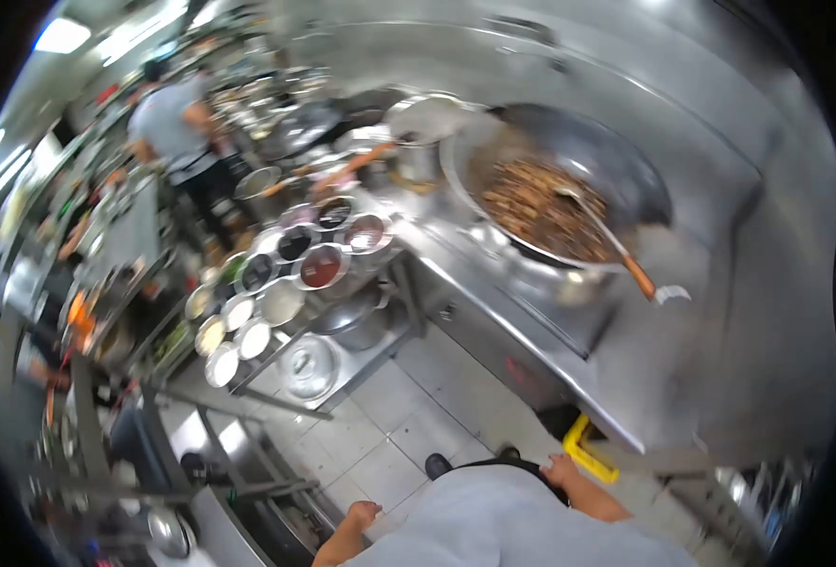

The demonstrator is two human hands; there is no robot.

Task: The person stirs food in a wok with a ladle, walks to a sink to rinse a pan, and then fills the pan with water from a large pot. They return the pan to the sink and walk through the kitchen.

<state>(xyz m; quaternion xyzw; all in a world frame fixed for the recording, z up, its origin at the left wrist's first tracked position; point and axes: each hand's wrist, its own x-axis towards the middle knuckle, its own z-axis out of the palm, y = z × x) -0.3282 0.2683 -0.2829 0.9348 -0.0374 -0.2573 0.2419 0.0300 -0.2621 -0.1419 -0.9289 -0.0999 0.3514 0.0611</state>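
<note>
Low in the view, my left hand (pixel 363 513) hangs in front of my body over the tiled floor, its fingers curled; whether it holds anything is too small to tell. My right hand (pixel 560 470) is beside my waist, near a yellow frame (pixel 590 454) below the counter edge, and its fingers are partly spread with nothing visible in them. On the stove, a large wok (pixel 626 170) holds brown strips of food (pixel 536 208). A ladle with a wooden handle (pixel 637 276) rests in the wok, its handle over the near rim.
Steel counter edge (pixel 531 333) runs beside me. Bowls of sauces and seasonings (pixel 321 267) stand on a rack at the left, above a lidded pot (pixel 307 367). Another person (pixel 174 128) stands farther back among shelves. Grey tiles (pixel 385 472) cover the floor.
</note>
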